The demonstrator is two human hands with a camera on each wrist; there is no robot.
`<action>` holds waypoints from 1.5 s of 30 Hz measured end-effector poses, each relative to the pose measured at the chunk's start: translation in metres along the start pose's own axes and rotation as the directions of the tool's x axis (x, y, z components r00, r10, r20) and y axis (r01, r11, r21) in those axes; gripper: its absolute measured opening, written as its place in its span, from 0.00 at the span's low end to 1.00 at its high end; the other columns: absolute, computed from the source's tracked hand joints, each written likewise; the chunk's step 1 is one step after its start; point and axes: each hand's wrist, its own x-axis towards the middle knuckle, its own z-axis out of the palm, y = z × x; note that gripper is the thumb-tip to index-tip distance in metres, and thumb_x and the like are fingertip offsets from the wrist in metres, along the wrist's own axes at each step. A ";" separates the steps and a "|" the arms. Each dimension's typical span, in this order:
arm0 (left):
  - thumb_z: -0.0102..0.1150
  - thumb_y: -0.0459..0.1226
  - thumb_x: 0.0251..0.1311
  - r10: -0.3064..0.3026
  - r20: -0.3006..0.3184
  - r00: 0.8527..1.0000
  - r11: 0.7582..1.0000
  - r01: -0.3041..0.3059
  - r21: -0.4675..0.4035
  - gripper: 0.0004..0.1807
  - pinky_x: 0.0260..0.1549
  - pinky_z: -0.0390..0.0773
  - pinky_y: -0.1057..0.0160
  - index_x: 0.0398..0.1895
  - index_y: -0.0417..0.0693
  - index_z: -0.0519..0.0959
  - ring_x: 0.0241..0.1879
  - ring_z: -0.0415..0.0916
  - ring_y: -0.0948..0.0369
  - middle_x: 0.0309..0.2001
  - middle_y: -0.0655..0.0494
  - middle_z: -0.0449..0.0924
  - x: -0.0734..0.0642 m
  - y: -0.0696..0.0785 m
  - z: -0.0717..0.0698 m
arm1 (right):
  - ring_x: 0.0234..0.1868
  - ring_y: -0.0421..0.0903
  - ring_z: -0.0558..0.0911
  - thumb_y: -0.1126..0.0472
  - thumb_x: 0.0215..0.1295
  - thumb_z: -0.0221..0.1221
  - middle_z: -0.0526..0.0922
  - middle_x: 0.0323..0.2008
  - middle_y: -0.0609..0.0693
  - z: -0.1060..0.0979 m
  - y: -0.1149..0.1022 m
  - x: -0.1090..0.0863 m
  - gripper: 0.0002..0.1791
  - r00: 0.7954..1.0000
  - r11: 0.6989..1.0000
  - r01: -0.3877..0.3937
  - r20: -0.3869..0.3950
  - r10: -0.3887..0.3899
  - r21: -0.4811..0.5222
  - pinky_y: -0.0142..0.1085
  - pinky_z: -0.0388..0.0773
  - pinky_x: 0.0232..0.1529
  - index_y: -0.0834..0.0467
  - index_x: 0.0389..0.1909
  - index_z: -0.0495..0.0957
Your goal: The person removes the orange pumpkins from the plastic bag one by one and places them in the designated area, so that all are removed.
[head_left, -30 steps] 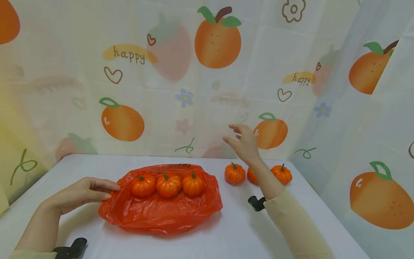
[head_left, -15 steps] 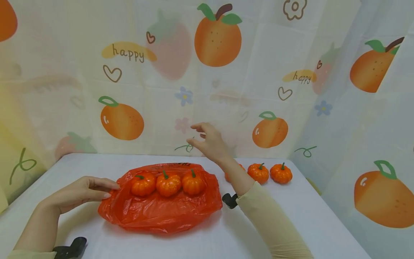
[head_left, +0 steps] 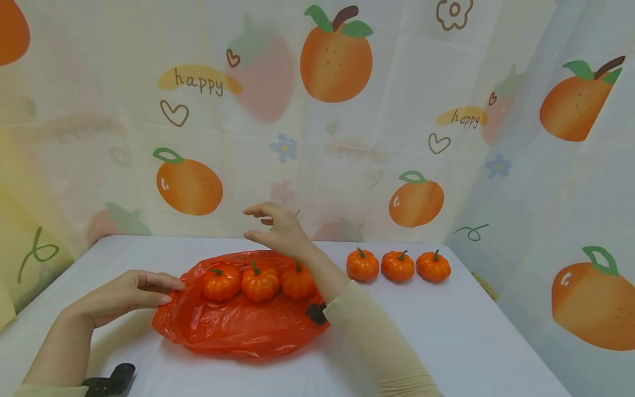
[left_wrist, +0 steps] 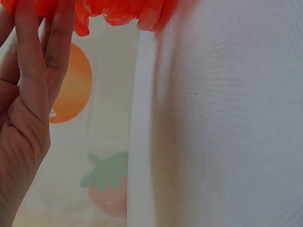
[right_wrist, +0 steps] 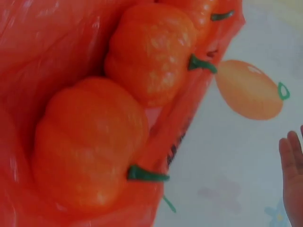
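A red plastic bag [head_left: 238, 331] lies spread on the white table with three small orange pumpkins in a row in it: a left pumpkin [head_left: 221, 282], a middle one [head_left: 260, 283] and a right pumpkin [head_left: 296, 282], partly behind my right forearm. At the bag's left edge, my left hand [head_left: 121, 298] pinches the plastic between thumb and fingers; the left wrist view has the fingers [left_wrist: 33, 52] up against the red film. My right hand [head_left: 280, 229] is raised over the bag's back side, thumb and fingers apart, holding nothing. The right wrist view looks closely at the pumpkins [right_wrist: 90, 146].
Three more small pumpkins stand in a row at the table's back right: one [head_left: 362, 265], a second [head_left: 397, 267] and a third [head_left: 434, 266]. A fruit-print curtain [head_left: 337, 143] hangs behind the white table [head_left: 446, 342]. Black straps [head_left: 111, 380] sit on the wrists.
My right hand has moved left from above the loose pumpkins to above the bag, bringing those pumpkins fully into sight. The left hand stays at the bag's edge.
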 end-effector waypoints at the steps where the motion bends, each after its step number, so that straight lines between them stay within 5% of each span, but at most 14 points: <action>1: 0.49 0.33 0.71 0.002 -0.001 1.000 1.000 -0.002 0.004 0.19 0.50 0.81 0.68 0.62 0.35 0.75 0.55 0.77 0.75 0.56 0.71 0.82 0.000 0.000 0.000 | 0.60 0.50 0.80 0.62 0.60 0.68 0.82 0.58 0.54 0.003 0.001 0.001 0.23 1.000 1.000 0.009 0.013 -0.009 0.011 0.36 0.79 0.61 0.59 0.57 0.78; 10: 0.50 0.34 0.71 -0.015 -0.005 1.000 1.000 0.015 0.006 0.20 0.50 0.81 0.68 0.62 0.36 0.75 0.54 0.77 0.75 0.55 0.72 0.82 0.001 0.003 0.001 | 0.54 0.46 0.83 0.63 0.59 0.68 0.85 0.53 0.52 0.031 0.002 0.002 0.20 0.986 0.996 0.023 0.165 -0.037 0.089 0.32 0.81 0.55 0.57 0.53 0.81; 16: 0.49 0.33 0.71 0.000 0.000 1.000 1.000 0.000 -0.001 0.19 0.51 0.81 0.68 0.62 0.35 0.75 0.55 0.77 0.74 0.56 0.71 0.82 0.003 0.004 0.002 | 0.48 0.38 0.84 0.61 0.57 0.70 0.87 0.48 0.51 0.044 0.005 0.000 0.17 0.968 0.995 -0.033 0.250 0.007 0.099 0.23 0.81 0.47 0.56 0.49 0.83; 21: 0.49 0.33 0.71 -0.009 0.004 1.000 1.000 0.009 -0.026 0.20 0.51 0.81 0.68 0.62 0.34 0.74 0.55 0.77 0.74 0.55 0.70 0.83 0.003 0.004 0.004 | 0.50 0.41 0.84 0.60 0.56 0.71 0.87 0.48 0.54 0.052 0.010 -0.003 0.19 0.952 0.994 -0.075 0.302 0.049 0.077 0.22 0.80 0.48 0.58 0.49 0.83; 31: 0.50 0.34 0.70 -0.027 -0.013 1.000 0.999 0.027 -0.025 0.20 0.51 0.80 0.69 0.62 0.35 0.75 0.54 0.77 0.75 0.55 0.73 0.82 0.002 0.003 0.005 | 0.50 0.33 0.84 0.54 0.57 0.71 0.88 0.49 0.46 0.064 0.017 -0.003 0.20 0.936 0.993 -0.074 0.338 0.102 -0.095 0.20 0.76 0.52 0.53 0.50 0.84; 45: 0.49 0.32 0.70 0.007 -0.022 1.000 0.999 -0.008 -0.033 0.18 0.50 0.80 0.70 0.61 0.37 0.76 0.54 0.78 0.74 0.54 0.72 0.83 0.005 0.000 0.006 | 0.50 0.35 0.83 0.45 0.55 0.71 0.88 0.48 0.40 0.076 0.017 -0.002 0.23 0.939 0.946 -0.042 0.310 0.147 -0.321 0.21 0.76 0.51 0.49 0.51 0.84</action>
